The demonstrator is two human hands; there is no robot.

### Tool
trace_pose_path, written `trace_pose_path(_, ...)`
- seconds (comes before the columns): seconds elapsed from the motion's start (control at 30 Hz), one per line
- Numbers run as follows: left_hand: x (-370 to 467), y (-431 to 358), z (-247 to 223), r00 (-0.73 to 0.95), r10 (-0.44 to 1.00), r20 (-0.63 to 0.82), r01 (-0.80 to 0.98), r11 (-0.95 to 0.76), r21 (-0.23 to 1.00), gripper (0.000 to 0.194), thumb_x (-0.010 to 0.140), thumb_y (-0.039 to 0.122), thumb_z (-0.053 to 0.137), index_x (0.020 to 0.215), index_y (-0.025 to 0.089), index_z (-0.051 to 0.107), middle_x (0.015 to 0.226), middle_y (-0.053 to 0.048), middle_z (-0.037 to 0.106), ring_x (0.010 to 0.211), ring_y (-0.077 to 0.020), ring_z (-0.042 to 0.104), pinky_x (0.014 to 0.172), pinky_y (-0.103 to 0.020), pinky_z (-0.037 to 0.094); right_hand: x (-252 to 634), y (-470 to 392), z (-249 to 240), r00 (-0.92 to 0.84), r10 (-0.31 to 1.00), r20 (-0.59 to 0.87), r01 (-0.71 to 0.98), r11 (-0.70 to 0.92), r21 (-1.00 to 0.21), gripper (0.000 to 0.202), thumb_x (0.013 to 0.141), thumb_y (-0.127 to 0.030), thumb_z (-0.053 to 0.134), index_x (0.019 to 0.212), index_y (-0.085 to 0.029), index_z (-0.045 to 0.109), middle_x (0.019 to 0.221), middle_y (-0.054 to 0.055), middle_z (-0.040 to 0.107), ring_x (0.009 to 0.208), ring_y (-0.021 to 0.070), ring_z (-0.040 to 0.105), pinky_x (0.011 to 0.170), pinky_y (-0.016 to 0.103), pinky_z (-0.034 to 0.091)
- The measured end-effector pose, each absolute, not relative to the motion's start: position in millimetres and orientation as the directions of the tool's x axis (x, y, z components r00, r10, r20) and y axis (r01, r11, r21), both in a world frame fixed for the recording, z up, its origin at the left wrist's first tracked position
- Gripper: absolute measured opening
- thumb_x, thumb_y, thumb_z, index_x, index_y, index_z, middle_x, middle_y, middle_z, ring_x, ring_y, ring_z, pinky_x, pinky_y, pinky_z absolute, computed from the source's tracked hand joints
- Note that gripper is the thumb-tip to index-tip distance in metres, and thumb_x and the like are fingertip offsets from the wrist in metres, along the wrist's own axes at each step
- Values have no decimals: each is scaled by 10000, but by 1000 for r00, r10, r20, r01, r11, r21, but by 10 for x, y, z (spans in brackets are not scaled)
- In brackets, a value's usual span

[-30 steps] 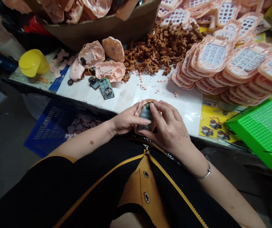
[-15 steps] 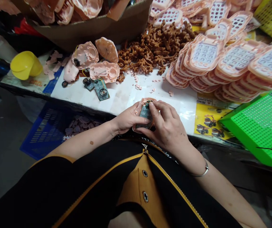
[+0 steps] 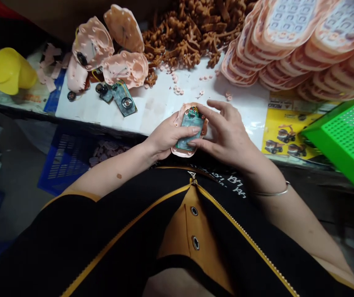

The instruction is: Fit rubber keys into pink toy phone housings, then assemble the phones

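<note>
A pink plastic shell [image 3: 183,153] with a green circuit board [image 3: 189,121] and thin coloured wires in it is held near the table's front edge. My left hand [image 3: 167,136] grips the shell from the left, its thumb lying across the board. At the right side my right hand [image 3: 226,132] has its fingers spread, thumb tip touching the board and a fingertip near the wires at the top. Left of them on the table lie another board with a round speaker [image 3: 125,100] and several open pink shells [image 3: 127,68].
Brown plastic pieces [image 3: 192,37] are heaped at the back. Stacked pink keypad shells [image 3: 275,45] stand back right, beside a green basket [image 3: 343,136]. A yellow cup-like piece [image 3: 11,71] sits far left. A blue crate [image 3: 62,161] is below the table edge.
My right hand has opened and drawn back to the right, uncovering more of the board and the wires. The view has shifted, with the table's things appearing larger and higher.
</note>
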State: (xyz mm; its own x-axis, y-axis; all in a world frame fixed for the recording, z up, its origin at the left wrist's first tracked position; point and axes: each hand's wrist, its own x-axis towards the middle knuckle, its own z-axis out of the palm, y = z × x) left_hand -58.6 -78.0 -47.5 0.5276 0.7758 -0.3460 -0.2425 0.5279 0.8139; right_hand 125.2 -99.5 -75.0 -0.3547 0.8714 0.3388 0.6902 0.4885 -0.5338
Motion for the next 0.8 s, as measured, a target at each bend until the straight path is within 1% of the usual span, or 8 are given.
trace_pose_path(0.1,-577,-776,-471,517,781,-351,-253,532,808,515,704,141,728,1186,181,551,888,-5,663,815,-143,638,832,-293,477,1244,-990,-792,-337,889,310,662,458,-593,807,819,-735,547,1481,-291,419,1358,137,495,1267,336,489,1057,576,421)
trace_pose_path(0.17,-572,-770,-470,516,780,-354,-258,535,805,512,705,137,726,1184,173,551,882,-9,665,811,-141,638,843,-297,477,1224,-991,-801,-328,890,315,640,455,-619,803,816,-723,565,1474,-280,435,1329,134,524,1246,317,510,1057,548,432)
trace_pose_path(0.3,-567,-760,-460,509,772,-381,-238,552,799,477,696,140,726,1145,167,568,872,-14,668,834,-156,644,859,-309,479,1194,-989,-806,-307,898,315,622,440,-648,789,811,-692,602,1461,-266,461,1287,128,567,1212,312,531,1042,529,440)
trace_pose_path(0.47,-567,-759,-441,498,757,-422,-210,577,789,328,701,155,720,1005,145,598,855,-23,668,823,-156,639,829,-297,487,1169,-988,-814,-278,913,297,644,407,-647,778,806,-666,626,1452,-260,475,1224,119,606,1143,316,548,1004,528,443)
trace_pose_path(0.67,-561,-763,-438,494,763,-416,-219,573,790,313,695,148,726,981,139,598,876,-26,674,790,-138,633,802,-286,494,1156,-990,-817,-284,910,302,656,414,-631,762,823,-653,608,1448,-239,473,1186,117,626,1081,300,554,959,499,444)
trace_pose_path(0.8,-555,-766,-443,485,774,-406,-208,554,806,316,688,150,731,978,148,607,868,-21,679,818,-151,644,850,-313,493,1164,-978,-821,-297,905,304,642,425,-638,755,828,-650,600,1449,-243,467,1173,111,637,1061,294,559,942,490,445)
